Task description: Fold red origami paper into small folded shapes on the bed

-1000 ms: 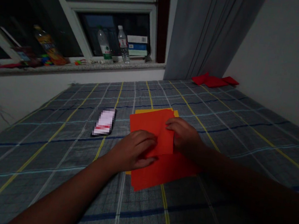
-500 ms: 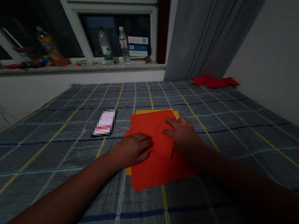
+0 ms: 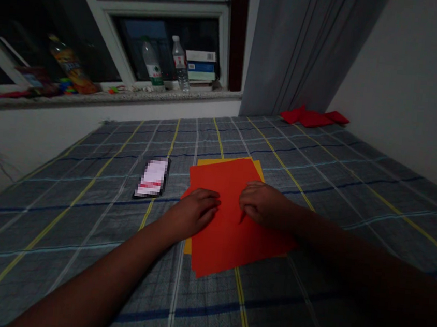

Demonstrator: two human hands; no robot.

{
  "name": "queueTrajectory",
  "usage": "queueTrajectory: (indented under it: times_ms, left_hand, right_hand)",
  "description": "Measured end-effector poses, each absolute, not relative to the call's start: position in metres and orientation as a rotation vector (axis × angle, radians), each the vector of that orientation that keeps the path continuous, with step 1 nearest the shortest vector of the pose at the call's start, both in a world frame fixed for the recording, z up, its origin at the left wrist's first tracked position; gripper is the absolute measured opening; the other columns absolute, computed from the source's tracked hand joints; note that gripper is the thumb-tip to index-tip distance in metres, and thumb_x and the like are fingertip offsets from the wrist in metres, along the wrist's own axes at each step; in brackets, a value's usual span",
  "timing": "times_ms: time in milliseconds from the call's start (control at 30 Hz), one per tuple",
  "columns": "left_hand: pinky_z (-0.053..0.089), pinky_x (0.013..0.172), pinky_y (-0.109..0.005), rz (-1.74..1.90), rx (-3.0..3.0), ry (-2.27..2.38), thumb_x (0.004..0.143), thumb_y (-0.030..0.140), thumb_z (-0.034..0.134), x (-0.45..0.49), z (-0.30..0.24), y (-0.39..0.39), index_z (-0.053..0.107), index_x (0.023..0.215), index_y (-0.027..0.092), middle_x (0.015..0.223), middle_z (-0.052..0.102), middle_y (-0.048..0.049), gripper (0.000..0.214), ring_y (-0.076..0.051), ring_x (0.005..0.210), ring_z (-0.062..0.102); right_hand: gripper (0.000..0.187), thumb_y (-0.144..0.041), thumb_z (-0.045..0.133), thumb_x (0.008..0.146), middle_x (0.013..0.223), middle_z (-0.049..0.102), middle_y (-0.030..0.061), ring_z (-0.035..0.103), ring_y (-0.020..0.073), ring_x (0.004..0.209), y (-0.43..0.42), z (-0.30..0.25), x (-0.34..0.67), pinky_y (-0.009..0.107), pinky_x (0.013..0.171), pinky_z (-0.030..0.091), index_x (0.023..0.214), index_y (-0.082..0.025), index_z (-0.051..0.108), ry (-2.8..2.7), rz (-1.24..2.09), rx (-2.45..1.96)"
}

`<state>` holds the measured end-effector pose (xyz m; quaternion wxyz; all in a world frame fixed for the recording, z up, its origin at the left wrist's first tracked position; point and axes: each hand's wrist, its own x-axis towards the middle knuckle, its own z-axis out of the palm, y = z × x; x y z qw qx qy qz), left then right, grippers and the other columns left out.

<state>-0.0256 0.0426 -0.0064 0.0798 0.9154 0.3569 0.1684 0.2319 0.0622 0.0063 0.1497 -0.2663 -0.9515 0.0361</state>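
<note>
Orange-red sheets of paper [image 3: 217,252] lie on the checked cloth, with a yellow sheet [image 3: 211,161] showing beneath at the far and left edges. My left hand [image 3: 194,210] rests on the left part of the orange paper, its fingers stretched and lying flat. On the right part, my right hand [image 3: 263,202] has its fingers curled and pinched at the orange paper. A small edge of paper pokes out below those fingertips; the rest of it is hidden by the hand.
To the left lies a phone [image 3: 152,178] with a blurred screen. Red items [image 3: 312,119] sit at the far right of the cloth [image 3: 92,212]. The windowsill [image 3: 120,97] bears a green-labelled bottle [image 3: 153,65], a clear bottle [image 3: 180,65], an orange drink bottle [image 3: 72,67] and stacked boxes [image 3: 201,68].
My right hand has drawn its spread fingers into a curl and shifted slightly. The raised paper flap beneath it no longer shows its long right edge. My left hand has stayed in place.
</note>
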Motion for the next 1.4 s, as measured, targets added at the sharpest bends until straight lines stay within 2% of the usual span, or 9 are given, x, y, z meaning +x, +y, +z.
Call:
queueTrajectory:
  times_ms: [200, 400, 500, 667, 867, 1033, 1133, 1300, 1400]
  left_hand:
    - [0.045, 0.107, -0.044, 0.493, 2.705, 1.064, 0.094, 0.026, 0.055, -0.023, -0.01, 0.042, 0.067, 0.12, 0.017, 0.132, 0.061, -0.0122, 0.029, -0.025, 0.125, 0.054]
    - [0.046, 0.107, -0.043, 0.518, 2.65, 1.063, 0.092, 0.027, 0.059, -0.02, -0.007, 0.04, 0.069, 0.114, 0.019, 0.13, 0.061, -0.0105, 0.026, -0.025, 0.123, 0.055]
    - [0.046, 0.107, -0.043, 0.528, 2.605, 1.085, 0.095, 0.029, 0.055, -0.019, -0.007, 0.039, 0.071, 0.108, 0.019, 0.128, 0.062, -0.0104, 0.023, -0.024, 0.121, 0.056]
    - [0.046, 0.105, -0.043, 0.604, 2.528, 1.1, 0.097, 0.04, 0.056, -0.016, -0.009, 0.041, 0.067, 0.114, 0.021, 0.123, 0.065, -0.0085, 0.028, -0.024, 0.118, 0.058]
    - [0.045, 0.104, -0.041, 0.635, 2.481, 1.115, 0.098, 0.037, 0.055, -0.016, -0.013, 0.044, 0.067, 0.109, 0.022, 0.117, 0.066, -0.0066, 0.023, -0.022, 0.113, 0.058]
    - [0.046, 0.102, -0.04, 0.62, 2.499, 1.138, 0.094, 0.033, 0.062, -0.015, -0.014, 0.044, 0.065, 0.11, 0.022, 0.117, 0.065, -0.0061, 0.02, -0.022, 0.112, 0.058]
    - [0.045, 0.103, -0.04, 0.598, 2.534, 1.154, 0.093, 0.033, 0.063, -0.015, -0.014, 0.043, 0.064, 0.114, 0.021, 0.12, 0.065, -0.0065, 0.024, -0.022, 0.113, 0.058]
    - [0.044, 0.104, -0.041, 0.548, 2.611, 1.214, 0.094, 0.035, 0.061, -0.013, -0.012, 0.038, 0.063, 0.121, 0.018, 0.124, 0.063, -0.009, 0.032, -0.025, 0.115, 0.057]
    - [0.045, 0.102, -0.042, 0.523, 2.652, 1.301, 0.095, 0.037, 0.058, -0.009, -0.009, 0.033, 0.064, 0.121, 0.015, 0.123, 0.064, -0.0115, 0.034, -0.026, 0.112, 0.058]
  right_hand:
    - [0.02, -0.009, 0.043, 0.081, 0.079, 0.063, 0.0053, 0.057, 0.0185, 0.077, 0.069, -0.004, 0.23, 0.03, 0.075, 0.043, 0.081, -0.017, 0.061, -2.44, 0.211, -0.961]
    - [0.031, -0.014, 0.045, 0.09, 0.116, 0.066, 0.0134, 0.06, 0.0222, 0.109, 0.076, -0.017, 0.226, 0.035, 0.096, 0.043, 0.118, -0.013, 0.058, -2.329, 0.244, -0.994]
    - [0.03, -0.012, 0.044, 0.091, 0.112, 0.066, 0.0116, 0.061, 0.0211, 0.105, 0.08, -0.021, 0.226, 0.034, 0.094, 0.044, 0.115, -0.014, 0.061, -2.394, 0.221, -1.032]
    - [0.03, -0.014, 0.043, 0.094, 0.107, 0.065, 0.0104, 0.061, 0.0199, 0.101, 0.081, -0.02, 0.223, 0.033, 0.091, 0.043, 0.114, -0.016, 0.066, -2.528, 0.163, -1.173]
    - [0.034, -0.038, 0.047, 0.099, 0.111, 0.064, 0.0123, 0.057, 0.0258, 0.106, 0.072, -0.01, 0.219, 0.039, 0.093, 0.041, 0.118, -0.019, 0.067, -2.611, 0.065, -1.232]
    - [0.041, -0.046, 0.048, 0.098, 0.122, 0.061, 0.0148, 0.052, 0.0314, 0.112, 0.062, -0.006, 0.219, 0.046, 0.094, 0.04, 0.122, -0.02, 0.067, -2.655, -0.091, -1.223]
    - [0.04, -0.045, 0.051, 0.096, 0.128, 0.061, 0.0156, 0.05, 0.033, 0.119, 0.058, -0.006, 0.218, 0.05, 0.1, 0.035, 0.12, -0.017, 0.067, -2.687, -0.162, -1.139]
    - [0.038, -0.034, 0.047, 0.099, 0.126, 0.066, 0.0152, 0.057, 0.0285, 0.117, 0.051, -0.007, 0.214, 0.056, 0.113, 0.021, 0.128, -0.013, 0.061, -2.716, -0.208, -1.037]
    - [0.038, -0.024, 0.043, 0.1, 0.131, 0.065, 0.0148, 0.057, 0.0277, 0.121, 0.049, -0.01, 0.211, 0.056, 0.115, 0.021, 0.132, -0.014, 0.059, -2.726, -0.257, -0.941]
